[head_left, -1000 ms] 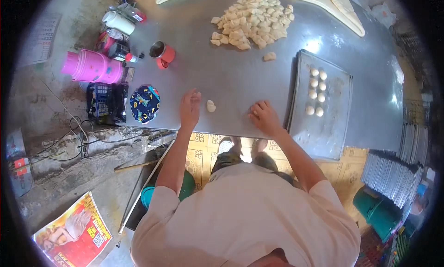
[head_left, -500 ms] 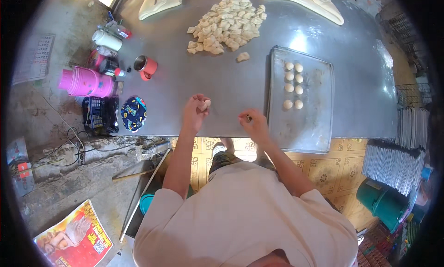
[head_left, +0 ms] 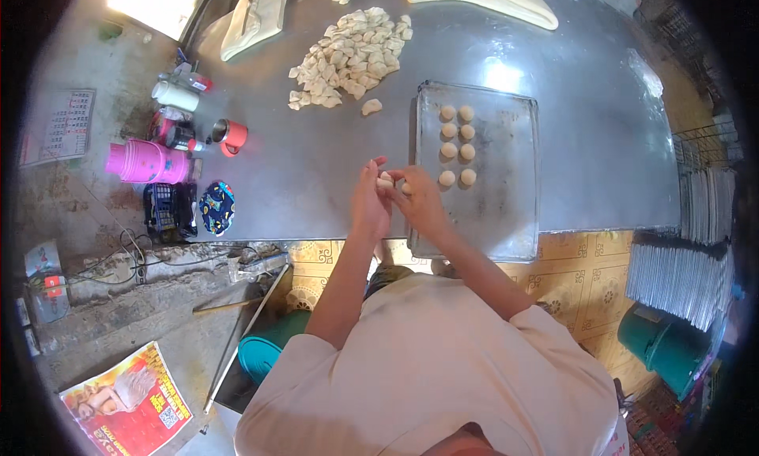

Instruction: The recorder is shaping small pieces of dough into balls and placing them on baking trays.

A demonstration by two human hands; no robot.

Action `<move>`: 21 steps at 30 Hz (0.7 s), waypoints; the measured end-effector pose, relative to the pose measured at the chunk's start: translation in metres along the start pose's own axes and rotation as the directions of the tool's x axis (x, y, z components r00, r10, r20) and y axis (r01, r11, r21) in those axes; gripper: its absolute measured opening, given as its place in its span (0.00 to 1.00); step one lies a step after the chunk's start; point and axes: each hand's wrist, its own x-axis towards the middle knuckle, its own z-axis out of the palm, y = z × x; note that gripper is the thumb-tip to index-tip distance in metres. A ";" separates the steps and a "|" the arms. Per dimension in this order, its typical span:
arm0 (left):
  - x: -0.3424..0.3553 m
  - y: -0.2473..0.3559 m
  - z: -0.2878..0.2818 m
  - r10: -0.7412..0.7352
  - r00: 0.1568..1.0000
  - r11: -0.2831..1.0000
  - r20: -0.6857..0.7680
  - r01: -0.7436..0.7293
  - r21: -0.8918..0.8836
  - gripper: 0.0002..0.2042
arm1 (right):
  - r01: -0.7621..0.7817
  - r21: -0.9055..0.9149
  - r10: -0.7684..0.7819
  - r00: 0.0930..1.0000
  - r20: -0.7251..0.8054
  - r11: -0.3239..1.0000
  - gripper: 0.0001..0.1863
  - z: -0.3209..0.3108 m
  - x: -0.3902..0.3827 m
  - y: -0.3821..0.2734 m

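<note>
My left hand is raised over the table's front part, its fingers closed around a small pale piece of dough. From the right, my right hand meets it, its fingertips pinching at the same dough. A second pale, rounded bit shows at the right hand's curled fingers; whether it is separate dough I cannot tell. Beside the right hand lies a metal baking tray with two columns of round dough balls at its left side. One loose dough piece rests beyond my hands.
Behind is a heap of dough pieces, with folded dough sheets at the far edge. Along the table's left side stand an orange-red mug, pink containers, bottles and a patterned cloth item. Stacked trays are at right.
My hands, apart before, have come together at the dough piece. My left hand moved right. The whole view has shifted, so the tray and heap appear farther left.
</note>
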 end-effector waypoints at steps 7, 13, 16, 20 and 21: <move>0.003 0.003 -0.005 0.123 0.988 0.992 -0.091 -0.119 0.048 0.09 | -0.150 0.178 0.106 0.966 0.235 0.973 0.11 0.010 -0.003 0.009; 0.019 0.008 -0.043 0.120 0.967 0.993 -0.225 -0.114 0.043 0.11 | -0.376 0.190 0.303 0.895 0.327 0.907 0.13 0.019 -0.013 -0.002; 0.028 0.010 -0.078 0.465 0.856 0.764 -0.226 -0.259 0.591 0.13 | -0.306 0.250 0.265 0.946 0.186 0.919 0.11 -0.001 -0.022 -0.005; 0.048 0.001 -0.115 0.656 0.715 0.121 -0.240 0.215 0.969 0.13 | -0.412 0.183 0.397 0.911 0.117 0.893 0.14 -0.048 -0.034 0.012; 0.061 -0.004 -0.118 0.596 0.772 0.124 -0.220 0.183 0.975 0.13 | -0.458 0.175 0.455 0.889 0.062 0.872 0.13 -0.054 -0.034 0.018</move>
